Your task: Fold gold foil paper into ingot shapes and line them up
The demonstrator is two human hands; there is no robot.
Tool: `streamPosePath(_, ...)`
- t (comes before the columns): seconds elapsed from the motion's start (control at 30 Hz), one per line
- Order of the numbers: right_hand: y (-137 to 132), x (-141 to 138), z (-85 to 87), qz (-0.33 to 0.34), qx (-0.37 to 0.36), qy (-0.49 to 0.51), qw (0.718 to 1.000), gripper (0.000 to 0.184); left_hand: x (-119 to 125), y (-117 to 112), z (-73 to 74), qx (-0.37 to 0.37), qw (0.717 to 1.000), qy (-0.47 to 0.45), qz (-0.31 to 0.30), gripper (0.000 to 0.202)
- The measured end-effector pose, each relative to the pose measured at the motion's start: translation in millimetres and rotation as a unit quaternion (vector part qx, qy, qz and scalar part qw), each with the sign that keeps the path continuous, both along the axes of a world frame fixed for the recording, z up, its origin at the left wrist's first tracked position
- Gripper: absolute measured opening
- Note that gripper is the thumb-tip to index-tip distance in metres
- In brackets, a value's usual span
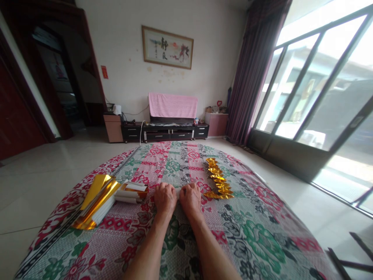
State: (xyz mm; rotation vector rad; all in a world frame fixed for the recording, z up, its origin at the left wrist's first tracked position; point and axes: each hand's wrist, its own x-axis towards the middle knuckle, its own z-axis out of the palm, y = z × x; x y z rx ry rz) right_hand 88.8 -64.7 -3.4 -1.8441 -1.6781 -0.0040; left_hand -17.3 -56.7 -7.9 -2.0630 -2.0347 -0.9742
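Note:
My left hand (pixel 165 198) and my right hand (pixel 190 198) are side by side on the table, fingers curled down. Between them shows a small pale bit of paper (pixel 178 192); the rest is hidden under the fingers. Left of my left hand lie several curled sheets of gold foil paper (pixel 132 192) with white backs. Farther left is a larger stack of gold foil paper (pixel 99 196), its sheets partly curled. Right of my right hand, several folded gold foil paper pieces (pixel 219 179) with pointed ends lie in a row running away from me.
A patterned red, green and grey cloth covers the round table (pixel 256 241). Beyond stands a low black cabinet (pixel 171 134), with a pink cloth (pixel 173 105) over something on it. Dark stool legs (pixel 349 260) show at the lower right, near large windows (pixel 303 85).

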Motion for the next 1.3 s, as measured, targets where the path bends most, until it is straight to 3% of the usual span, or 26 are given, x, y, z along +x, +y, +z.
streamPosePath(0.43, -6.4, 0.4, 1.1, 0.017, -0.001, 0.012, 1.0, 0.016, -4.4, -3.7, 1.7, -0.016, 0.998, 0.032, -0.046, 0.017)
streamPosePath(0.93, -20.0, 3.3, -3.6, 0.05, -0.011, -0.036, 0.998, 0.02, -16.3, -7.5, -8.1, -0.019, 0.991, 0.078, -0.111, 0.02)
streamPosePath(1.3, -18.7, 11.0, -4.4, 0.078, -0.031, -0.016, 0.996, 0.023, -33.8, 1.0, -9.8, -0.085, 0.98, 0.057, -0.168, 0.03)
